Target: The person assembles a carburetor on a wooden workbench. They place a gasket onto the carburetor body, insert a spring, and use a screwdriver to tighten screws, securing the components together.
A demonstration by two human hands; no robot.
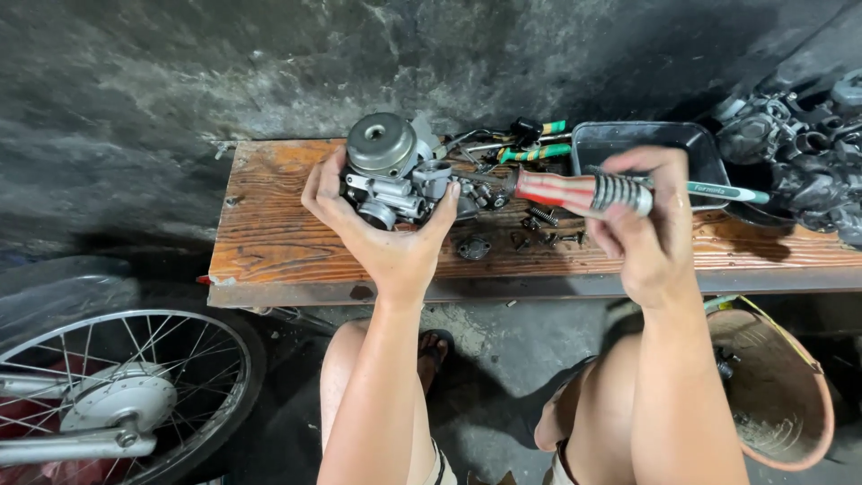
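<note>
My left hand (382,229) cups a grey metal carburetor (395,171) from below, holding it above a worn wooden bench (269,224). My right hand (648,224) grips a screwdriver (579,190) with a red and grey ribbed handle. Its shaft points left into the side of the carburetor. Small screws, a spring and a round cap (473,247) lie on the wood just under the tool.
A black plastic tray (642,139) sits behind my right hand, with striped-handle tools (534,151) beside it. Engine parts (808,153) pile at the right. A spoked wheel (117,395) stands at lower left, an orange basin (777,386) at lower right.
</note>
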